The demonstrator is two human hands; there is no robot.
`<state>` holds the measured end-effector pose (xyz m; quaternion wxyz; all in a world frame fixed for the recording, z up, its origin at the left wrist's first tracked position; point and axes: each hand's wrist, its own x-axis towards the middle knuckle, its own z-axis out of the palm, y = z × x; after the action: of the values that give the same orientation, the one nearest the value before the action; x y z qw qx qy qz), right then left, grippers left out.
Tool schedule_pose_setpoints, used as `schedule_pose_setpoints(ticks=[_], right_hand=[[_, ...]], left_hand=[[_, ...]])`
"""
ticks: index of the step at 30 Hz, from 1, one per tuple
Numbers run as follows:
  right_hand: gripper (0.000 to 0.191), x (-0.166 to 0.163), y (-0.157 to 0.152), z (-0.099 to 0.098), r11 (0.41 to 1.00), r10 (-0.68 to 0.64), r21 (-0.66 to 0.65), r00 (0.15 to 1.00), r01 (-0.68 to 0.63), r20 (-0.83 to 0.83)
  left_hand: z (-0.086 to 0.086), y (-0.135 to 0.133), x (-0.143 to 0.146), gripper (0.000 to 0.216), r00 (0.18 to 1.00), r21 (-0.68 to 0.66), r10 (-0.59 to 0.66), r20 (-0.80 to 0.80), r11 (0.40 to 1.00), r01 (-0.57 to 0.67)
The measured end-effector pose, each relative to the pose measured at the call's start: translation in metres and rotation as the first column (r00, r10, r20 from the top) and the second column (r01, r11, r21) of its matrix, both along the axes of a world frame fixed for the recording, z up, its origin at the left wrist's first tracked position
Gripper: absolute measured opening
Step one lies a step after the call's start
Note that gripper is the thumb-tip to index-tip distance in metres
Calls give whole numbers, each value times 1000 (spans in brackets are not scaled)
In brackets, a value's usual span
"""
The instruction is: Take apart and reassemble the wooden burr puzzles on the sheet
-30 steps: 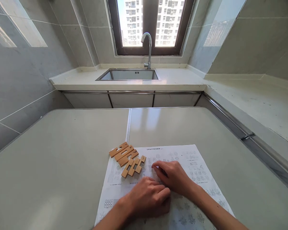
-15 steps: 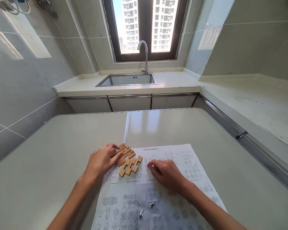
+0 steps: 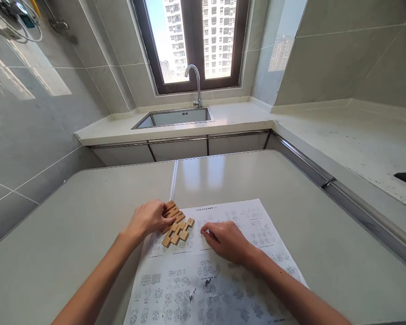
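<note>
Several notched wooden puzzle pieces (image 3: 177, 234) lie side by side on the upper left of a printed sheet (image 3: 176, 264). My left hand (image 3: 149, 217) is closed over the left end of the darker wooden puzzle pieces (image 3: 173, 211), thumb on the near side and fingers beyond. Its fingers partly cover them. To the right, my right hand (image 3: 226, 240) rests on the sheet with its fingers curled and thumb and index tip together. Nothing shows between them, and a small gap separates this hand from the wood.
The sheet of line drawings has small torn spots and lies on a pale table (image 3: 88, 216) with a seam. Beyond stand a counter (image 3: 230, 115), a sink (image 3: 179, 116) and a faucet (image 3: 196, 85) below a window. Another counter (image 3: 352, 135) runs along the right.
My left hand's fingers have drawn in closer around the darker wooden pieces. My right hand keeps its curled pose by the sheet. The whole view has tilted and shifted slightly.
</note>
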<state>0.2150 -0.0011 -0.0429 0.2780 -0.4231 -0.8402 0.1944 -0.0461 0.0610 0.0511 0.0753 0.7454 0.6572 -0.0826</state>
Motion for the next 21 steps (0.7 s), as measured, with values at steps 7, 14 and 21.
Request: schedule_pose_setpoints(ticks=[7, 14, 21], right_hand=[[18, 0, -1, 2, 1000, 1, -1, 1000, -1, -1], [18, 1, 0, 1, 1000, 0, -2, 1000, 0, -8], [19, 0, -1, 1, 1000, 5, -24, 1000, -6, -27]], left_hand=[[1, 17, 3, 27, 998, -42, -27, -57, 999, 25], [2, 20, -4, 30, 996, -48, -59, -64, 997, 56], [7, 21, -13, 33, 998, -62, -53, -28, 997, 51]])
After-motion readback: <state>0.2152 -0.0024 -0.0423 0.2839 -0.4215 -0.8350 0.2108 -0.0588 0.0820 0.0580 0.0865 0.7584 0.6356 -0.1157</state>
